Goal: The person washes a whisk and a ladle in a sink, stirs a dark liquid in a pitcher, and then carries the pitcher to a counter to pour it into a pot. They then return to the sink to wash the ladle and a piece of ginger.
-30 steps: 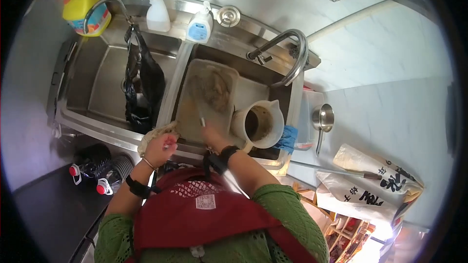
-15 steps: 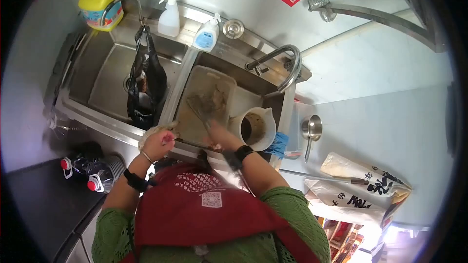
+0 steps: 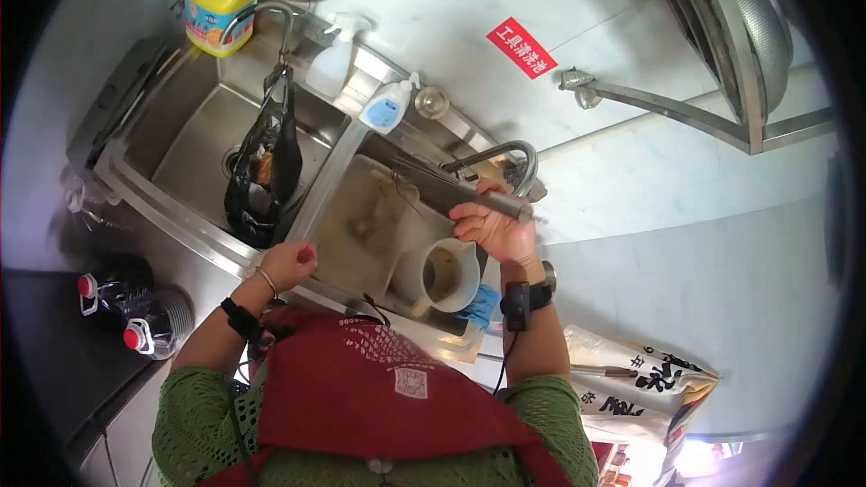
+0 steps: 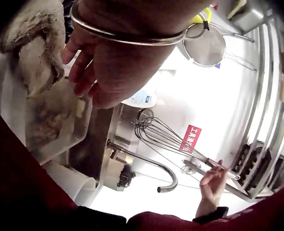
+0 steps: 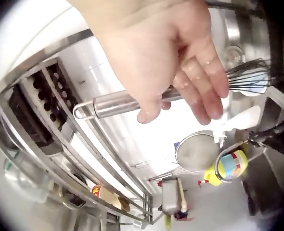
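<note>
head view: right grip (image 3: 499, 233) holds a whisk (image 3: 505, 204).

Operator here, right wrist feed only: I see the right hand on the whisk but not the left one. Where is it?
Observer: In the head view, the left hand is at the front rim of the sink.
Operator: Copy. What's next to it in the basin? None of that in my frame.
Observer: A tub of cloudy liquid; the left wrist view shows it too.
Operator: Anything else in that basin?
Observer: Yes, a white pitcher beside the tub, on the side away from the left hand.
</note>
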### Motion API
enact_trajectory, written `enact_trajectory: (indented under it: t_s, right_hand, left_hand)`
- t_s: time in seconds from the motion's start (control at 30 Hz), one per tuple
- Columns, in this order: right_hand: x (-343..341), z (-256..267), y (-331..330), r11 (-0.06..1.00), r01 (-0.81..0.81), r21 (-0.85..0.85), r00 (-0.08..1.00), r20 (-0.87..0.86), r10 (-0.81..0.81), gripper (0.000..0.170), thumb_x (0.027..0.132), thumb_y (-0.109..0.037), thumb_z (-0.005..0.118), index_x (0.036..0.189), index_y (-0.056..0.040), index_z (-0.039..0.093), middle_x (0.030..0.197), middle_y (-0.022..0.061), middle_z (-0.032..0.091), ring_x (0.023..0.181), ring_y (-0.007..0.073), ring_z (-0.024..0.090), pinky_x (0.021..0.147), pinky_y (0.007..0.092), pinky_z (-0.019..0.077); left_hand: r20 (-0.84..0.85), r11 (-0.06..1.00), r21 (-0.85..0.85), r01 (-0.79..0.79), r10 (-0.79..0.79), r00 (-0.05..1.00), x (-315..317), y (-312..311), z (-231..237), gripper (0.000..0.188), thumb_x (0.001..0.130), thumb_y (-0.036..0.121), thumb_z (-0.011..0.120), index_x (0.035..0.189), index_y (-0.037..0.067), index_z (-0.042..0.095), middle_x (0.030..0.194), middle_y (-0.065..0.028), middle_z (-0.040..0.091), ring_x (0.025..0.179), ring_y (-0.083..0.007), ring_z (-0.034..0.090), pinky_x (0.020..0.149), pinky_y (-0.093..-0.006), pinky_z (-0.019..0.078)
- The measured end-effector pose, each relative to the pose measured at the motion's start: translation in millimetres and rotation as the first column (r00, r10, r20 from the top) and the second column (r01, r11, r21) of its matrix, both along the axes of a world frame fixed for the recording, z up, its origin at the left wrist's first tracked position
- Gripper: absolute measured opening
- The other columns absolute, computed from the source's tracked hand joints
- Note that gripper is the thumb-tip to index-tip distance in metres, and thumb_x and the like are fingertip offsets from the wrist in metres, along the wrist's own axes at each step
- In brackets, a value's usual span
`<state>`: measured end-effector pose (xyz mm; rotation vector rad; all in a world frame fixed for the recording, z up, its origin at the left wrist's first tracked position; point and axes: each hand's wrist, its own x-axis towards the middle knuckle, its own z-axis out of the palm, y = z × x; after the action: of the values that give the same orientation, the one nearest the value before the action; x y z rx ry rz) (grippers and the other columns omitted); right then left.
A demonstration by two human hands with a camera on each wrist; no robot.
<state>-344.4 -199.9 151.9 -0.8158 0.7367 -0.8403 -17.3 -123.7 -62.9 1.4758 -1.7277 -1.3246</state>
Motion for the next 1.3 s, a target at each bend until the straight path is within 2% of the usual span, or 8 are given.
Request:
enact_trajectory:
  t_s: [0.27, 0.43, 0.53, 0.8, 0.93, 1.0, 1.1, 1.3]
  right_hand:
    - [4, 49, -42, 0.972, -0.065, -0.227, 0.954, -0.298, -0.006, 0.037, 0.095, -0.036, 0.042, 0.120, -0.0097, 0.033, 0.105, 0.0294, 0.059, 0.088, 0.0356, 0.065, 0.068, 0.0353, 0.0558]
    - [1, 77, -80, 0.921, 0.065, -0.384, 0.873, -0.426, -0.239, 0.035, 0.094, -0.035, 0.047, 0.116, -0.0074, 0.045, 0.071, 0.0079, 0.061, 0.062, 0.0144, 0.061, 0.054, 0.0242, 0.0497]
    - [-5, 81, -120, 0.664, 0.034, -0.747, 0.398, -0.600, -0.694, 0.031, 0.092, -0.032, 0.052, 0.094, -0.0023, 0.061, 0.061, -0.0012, 0.048, 0.051, 0.0059, 0.044, 0.045, 0.0228, 0.0392]
    - [-41, 87, -232, 0.538, 0.014, -0.843, -0.018, -0.538, -0.843, 0.055, 0.081, -0.051, 0.058, 0.073, 0.0030, 0.062, 0.063, 0.0162, 0.059, 0.062, 0.0257, 0.058, 0.061, 0.0366, 0.0447]
    - [-53, 120, -270, 0.458, -0.003, -0.889, -0.101, -0.455, -0.885, 0.064, 0.084, -0.055, 0.049, 0.076, 0.0072, 0.061, 0.067, 0.0212, 0.061, 0.069, 0.0330, 0.061, 0.067, 0.0403, 0.0455]
    - [-57, 136, -288, 0.334, -0.040, -0.942, -0.058, -0.332, -0.942, 0.061, 0.083, -0.056, 0.052, 0.068, 0.0032, 0.056, 0.053, 0.0097, 0.052, 0.041, 0.0191, 0.051, 0.041, 0.0315, 0.0416]
    - [-34, 178, -282, 0.474, 0.061, -0.878, -0.013, -0.476, -0.879, 0.066, 0.084, -0.055, 0.048, 0.077, 0.0089, 0.061, 0.072, 0.0251, 0.060, 0.065, 0.0341, 0.061, 0.067, 0.0400, 0.0467]
    - [-29, 197, -292, 0.471, 0.174, -0.865, 0.106, -0.459, -0.882, 0.064, 0.083, -0.054, 0.049, 0.084, 0.0086, 0.061, 0.067, 0.0171, 0.059, 0.056, 0.0249, 0.059, 0.052, 0.0347, 0.0468]
  left_hand:
    - [-0.019, 1.000, 0.027, -0.010, 0.010, 1.000, -5, -6, 2, 0.019, 0.075, 0.022, 0.064, 0.087, 0.009, 0.062, 0.081, -0.0075, 0.065, 0.078, -0.0229, 0.063, 0.072, -0.0326, 0.0495]
    - [0.003, 0.999, 0.024, -0.036, 0.036, 0.999, -5, -6, -6, 0.019, 0.075, 0.022, 0.064, 0.089, 0.009, 0.062, 0.081, -0.0077, 0.065, 0.078, -0.0234, 0.063, 0.073, -0.0327, 0.0496]
    - [0.030, 0.999, 0.046, -0.015, 0.014, 0.999, -7, -7, -19, 0.020, 0.075, 0.024, 0.064, 0.089, 0.009, 0.062, 0.082, -0.0084, 0.065, 0.080, -0.0243, 0.063, 0.074, -0.0335, 0.0494]
    - [0.083, 0.985, 0.159, -0.062, 0.049, 0.995, -9, -7, -14, 0.024, 0.073, 0.027, 0.065, 0.090, 0.009, 0.062, 0.085, -0.0098, 0.066, 0.082, -0.0252, 0.063, 0.075, -0.0349, 0.0494]
    - [0.080, 0.983, 0.167, -0.071, 0.058, 0.995, -7, -5, -11, 0.024, 0.073, 0.027, 0.065, 0.089, 0.009, 0.062, 0.083, -0.0104, 0.066, 0.081, -0.0251, 0.064, 0.074, -0.0352, 0.0497]
    - [0.097, 0.981, 0.161, -0.106, 0.091, 0.991, -7, -4, -24, 0.024, 0.073, 0.026, 0.065, 0.089, 0.008, 0.063, 0.082, -0.0105, 0.066, 0.079, -0.0249, 0.064, 0.073, -0.0352, 0.0501]
    - [0.085, 0.986, 0.118, -0.113, 0.104, 0.991, -9, -6, -31, 0.025, 0.073, 0.026, 0.066, 0.089, 0.008, 0.063, 0.082, -0.0101, 0.066, 0.078, -0.0250, 0.064, 0.072, -0.0349, 0.0503]
    - [0.038, 0.990, 0.086, -0.110, 0.107, 0.993, -11, -5, -26, 0.024, 0.073, 0.024, 0.067, 0.089, 0.006, 0.063, 0.079, -0.0099, 0.065, 0.075, -0.0226, 0.064, 0.070, -0.0332, 0.0504]
